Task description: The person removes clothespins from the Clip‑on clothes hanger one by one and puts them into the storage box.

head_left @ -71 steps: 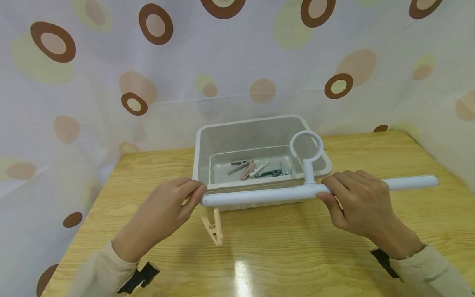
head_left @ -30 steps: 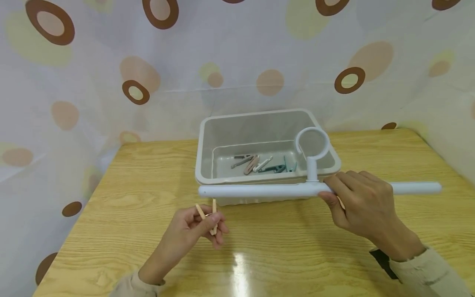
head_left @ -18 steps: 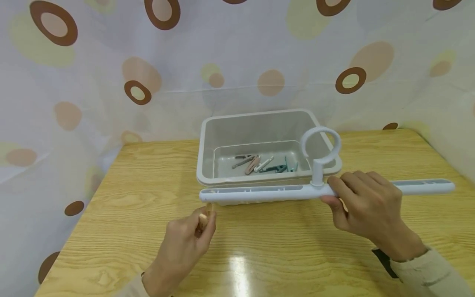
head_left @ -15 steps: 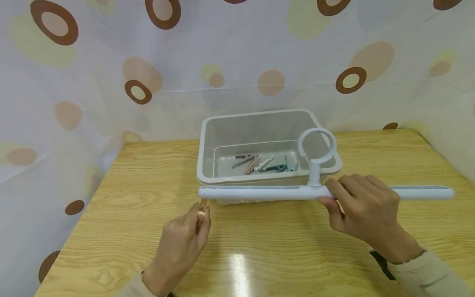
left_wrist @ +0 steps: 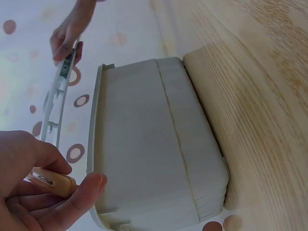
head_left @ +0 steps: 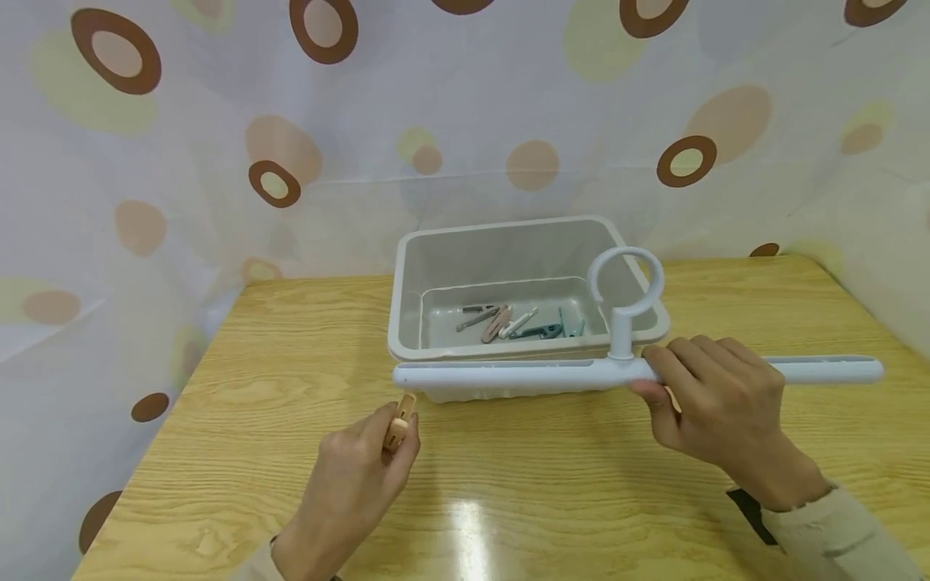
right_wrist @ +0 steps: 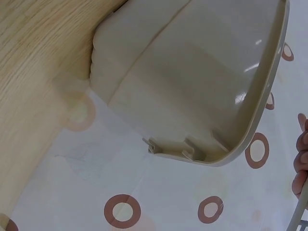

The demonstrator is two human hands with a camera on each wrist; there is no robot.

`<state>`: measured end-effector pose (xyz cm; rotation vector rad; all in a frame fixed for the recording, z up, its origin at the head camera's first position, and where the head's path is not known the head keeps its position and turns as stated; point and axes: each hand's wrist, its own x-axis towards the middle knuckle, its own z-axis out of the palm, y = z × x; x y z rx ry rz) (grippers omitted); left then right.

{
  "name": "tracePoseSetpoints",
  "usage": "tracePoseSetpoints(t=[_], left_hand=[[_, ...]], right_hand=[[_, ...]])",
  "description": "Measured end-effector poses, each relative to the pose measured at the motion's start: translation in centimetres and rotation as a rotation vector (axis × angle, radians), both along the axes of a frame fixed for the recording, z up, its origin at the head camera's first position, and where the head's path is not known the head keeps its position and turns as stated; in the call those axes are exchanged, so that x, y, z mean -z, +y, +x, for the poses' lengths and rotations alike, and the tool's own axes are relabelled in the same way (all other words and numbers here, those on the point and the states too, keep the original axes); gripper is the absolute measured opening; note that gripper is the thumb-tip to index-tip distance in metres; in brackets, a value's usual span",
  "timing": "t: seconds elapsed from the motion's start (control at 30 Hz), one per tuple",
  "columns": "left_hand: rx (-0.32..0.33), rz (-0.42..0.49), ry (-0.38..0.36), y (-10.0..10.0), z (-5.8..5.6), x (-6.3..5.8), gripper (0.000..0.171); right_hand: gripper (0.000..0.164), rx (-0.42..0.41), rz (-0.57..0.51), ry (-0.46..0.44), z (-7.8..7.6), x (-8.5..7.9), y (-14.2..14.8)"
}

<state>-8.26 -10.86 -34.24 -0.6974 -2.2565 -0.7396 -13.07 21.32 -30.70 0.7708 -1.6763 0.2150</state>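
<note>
My right hand (head_left: 715, 399) grips a white bar hanger (head_left: 501, 375), just right of its stem and open ring hook, and holds it level in front of the bin. A beige clothespin (head_left: 400, 422) is pinched between the thumb and fingers of my left hand (head_left: 345, 464), just under the hanger's left end. In the left wrist view, the clothespin (left_wrist: 53, 182) shows partly, its other parts hidden by the fingers. The hanger's slotted underside (left_wrist: 55, 108) is visible there, with small pegs inside. At the right wrist view's edge, fingers of my right hand (right_wrist: 301, 159) hold the hanger.
A grey plastic bin (head_left: 398, 290) stands on the wooden table (head_left: 291, 379) behind the hanger. Several grey, pink, white and teal clothespins (head_left: 497, 323) lie on its floor. A patterned curtain (head_left: 465, 105) hangs behind and at both sides of the table.
The left hand has let go of the hanger's left end and taken the clothespin that was below it, turning it and bringing it close under that end. The right hand has tilted the hanger slightly.
</note>
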Motion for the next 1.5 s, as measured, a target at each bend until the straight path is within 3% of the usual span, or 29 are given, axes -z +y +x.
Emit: tracePoseSetpoints(t=[0.47, 0.6, 0.83, 1.03, 1.23, 1.5], left_hand=[[-0.041, -0.055, -0.048, 0.0, 0.3, -0.4, 0.015], [-0.048, -0.101, -0.024, -0.2, 0.1, -0.6, 0.015], [-0.065, -0.176, 0.03, -1.4, -0.3, -1.7, 0.015], [-0.074, -0.209, 0.023, -2.3, -0.6, -2.9, 0.021], [-0.066, -0.218, -0.009, -2.9, -1.3, -3.9, 0.021], [-0.032, -0.244, -0.065, -3.3, -3.2, -5.4, 0.018]], right_hand=[[0.061, 0.022, -0.013, -0.006, 0.0, -0.4, 0.2], [0.062, 0.03, -0.024, -0.005, 0.1, -0.6, 0.3], [0.063, 0.04, -0.048, 0.019, 0.1, -0.7, 0.8], [0.061, 0.044, -0.041, 0.011, -0.2, -0.1, 1.9], [0.06, 0.041, -0.032, 0.0, -0.1, 0.2, 2.2], [0.06, 0.021, -0.026, 0.013, -0.1, 0.0, 2.0]])
